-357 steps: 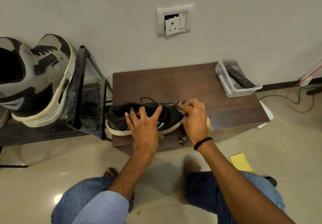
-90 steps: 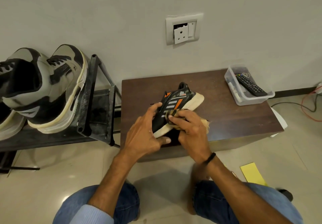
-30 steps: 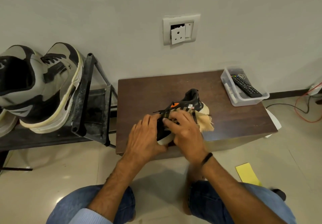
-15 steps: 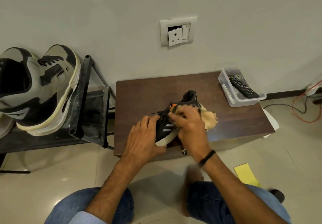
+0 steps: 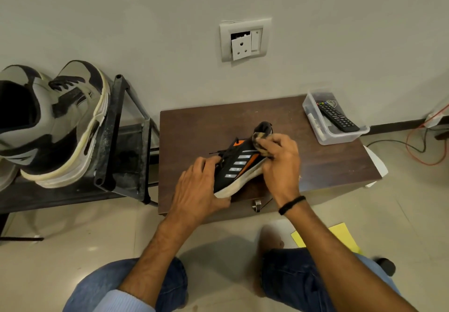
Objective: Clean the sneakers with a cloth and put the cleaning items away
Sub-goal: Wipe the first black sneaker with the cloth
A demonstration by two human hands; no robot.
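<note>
Over the front half of the dark wooden worktop (image 5: 194, 129), a black sneaker (image 5: 239, 166) is being held tilted, heel end raised toward the wall, toe end down near the front edge. Its side with silver stripes and an orange patch is facing up at the camera, and the pale sole is running along its lower right edge. Whether the toe is touching the wood, I cannot tell.

On the left, the left hand (image 5: 196, 190) is wrapping round the toe end; that grip is curled, fingers over the laces and thumb tucked under the sole. On the right, the right hand (image 5: 279, 163), wearing a black wristband (image 5: 291, 204), is pinching a bunched, mottled tan cloth (image 5: 260, 139) and pressing it against the upper just below the heel collar. That grip is closed on the fabric, with only a small fold showing past the fingertips.

At the far right corner of the worktop, a clear plastic tub (image 5: 340, 139) is sitting with a black remote (image 5: 336, 117) lying inside it. To the left, just beside the worktop, a dark metal shoe rack (image 5: 121, 141) is carrying a grey-and-black sneaker (image 5: 60, 122) standing on its top shelf. A white wall socket (image 5: 244, 40) is showing on the wall above. A yellow sheet (image 5: 345, 236) is lying on the tiled floor by the right forearm, and knees in blue jeans are filling the bottom of the view.
</note>
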